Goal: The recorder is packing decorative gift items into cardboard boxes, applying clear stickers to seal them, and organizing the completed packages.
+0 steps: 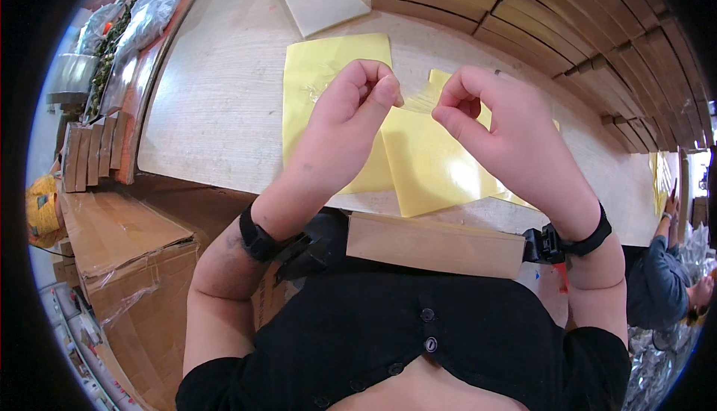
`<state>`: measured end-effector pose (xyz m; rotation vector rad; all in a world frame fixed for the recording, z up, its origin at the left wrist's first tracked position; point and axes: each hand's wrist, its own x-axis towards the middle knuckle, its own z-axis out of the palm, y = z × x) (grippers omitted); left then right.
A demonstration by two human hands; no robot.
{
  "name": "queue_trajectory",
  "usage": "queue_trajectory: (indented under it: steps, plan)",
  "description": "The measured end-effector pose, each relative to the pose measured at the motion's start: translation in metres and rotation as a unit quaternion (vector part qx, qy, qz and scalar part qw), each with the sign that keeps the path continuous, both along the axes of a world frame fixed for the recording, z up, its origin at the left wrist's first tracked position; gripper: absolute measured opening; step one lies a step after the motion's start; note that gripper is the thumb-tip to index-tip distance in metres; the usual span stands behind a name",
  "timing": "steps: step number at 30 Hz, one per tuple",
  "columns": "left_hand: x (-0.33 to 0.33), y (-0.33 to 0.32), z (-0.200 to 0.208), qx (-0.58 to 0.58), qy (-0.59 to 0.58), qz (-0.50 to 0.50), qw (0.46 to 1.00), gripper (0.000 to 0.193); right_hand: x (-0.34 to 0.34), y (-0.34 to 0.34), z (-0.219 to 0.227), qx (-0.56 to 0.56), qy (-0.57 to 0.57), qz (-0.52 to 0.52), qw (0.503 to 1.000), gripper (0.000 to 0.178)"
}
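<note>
Both hands are raised over yellow sheets (426, 164) on the table, fingertips pinched and a short gap apart. A thin, see-through piece of plastic film (418, 102) seems to stretch between them; its outline is faint. My left hand (357, 101) grips one end with thumb and curled fingers. At the other end, my right hand (489, 116) pinches with thumb and forefinger. Crumpled clear plastic (315, 91) lies on the left yellow sheet, beside my left hand. A flat brown cardboard box (435, 244) rests against me below the table's near edge.
Stacked flat cardboard boxes (538, 23) line the far right of the table (224, 90). An off-white square pad (325, 0) lies at the back. A large carton (134, 262) stands at lower left. Another person (661, 276) is at the right.
</note>
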<state>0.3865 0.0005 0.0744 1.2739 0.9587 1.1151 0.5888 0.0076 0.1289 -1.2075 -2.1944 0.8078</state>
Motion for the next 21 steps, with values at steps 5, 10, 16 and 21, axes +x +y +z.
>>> queue_trajectory:
  steps: [5,10,16,21]
  plan:
    - [0.009,0.001,-0.005,0.051,-0.046,0.015,0.998,0.017,0.005,0.009,0.004,-0.172,0.05,-0.02,0.984,0.02]
    - [-0.001,0.007,0.005,0.03,-0.121,0.041,0.991,0.019,0.004,0.008,-0.001,-0.279,0.158,-0.01,0.947,0.019]
    - [-0.01,0.007,0.009,0.056,-0.073,0.066,0.994,0.011,0.011,0.013,-0.009,-0.174,0.154,-0.03,0.972,0.019]
    - [-0.04,-0.006,-0.008,0.096,0.004,0.181,0.979,0.012,0.037,0.029,-0.028,-0.178,0.053,-0.022,0.982,0.02]
